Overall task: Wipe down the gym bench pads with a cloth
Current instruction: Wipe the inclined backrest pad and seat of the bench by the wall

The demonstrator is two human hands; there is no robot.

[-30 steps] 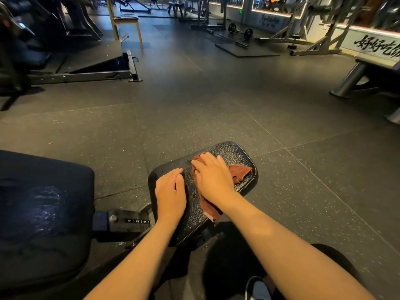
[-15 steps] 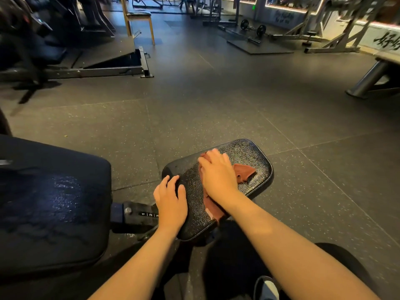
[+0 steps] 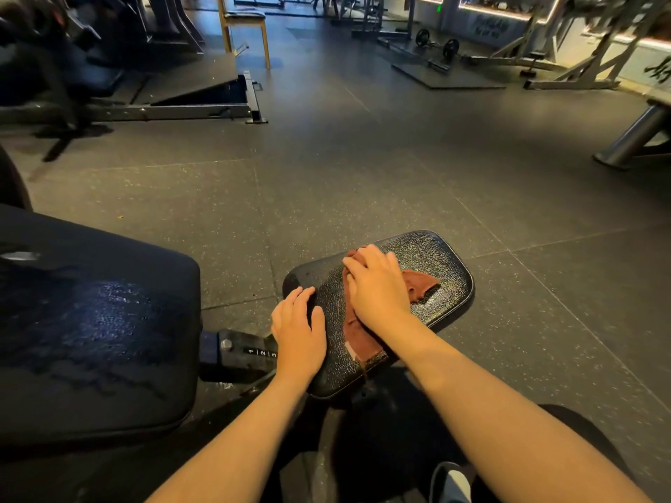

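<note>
Head view, the only one to go by. The surface (image 3: 432, 250), a small black pad with a crackly textured skin and rounded corners, was seen low in the middle. Just left of it a dark bar (image 3: 247, 352) marked 1, 2, 3 was run toward the big pad (image 3: 90, 321), which was shiny in patches. The floor (image 3: 363, 176) was laid in dark speckled rubber tiles. The room was lit pretty dimly, with light strips along the far right wall.

The cloth (image 3: 419, 285), reddish-brown, was spread on the surface from its near edge toward the middle. It was pressed down by the right grip (image 3: 377, 285), with the fingers laid fairly flat on top and nothing clenched. The left grip (image 3: 297, 332) was rested loose and flat on the surface's left edge, with nothing grasped.

Further back, a wooden chair (image 3: 245, 23), a sloped platform (image 3: 203, 78) in a steel frame and a small barbell (image 3: 435, 47) were spotted, plus a steel leg (image 3: 631, 139) at the right. The cloth's middle was hidden by the right grip and forearm, and the surface's near end was partly covered by both arms. A shoe (image 3: 450, 481) was glimpsed at the bottom edge.
</note>
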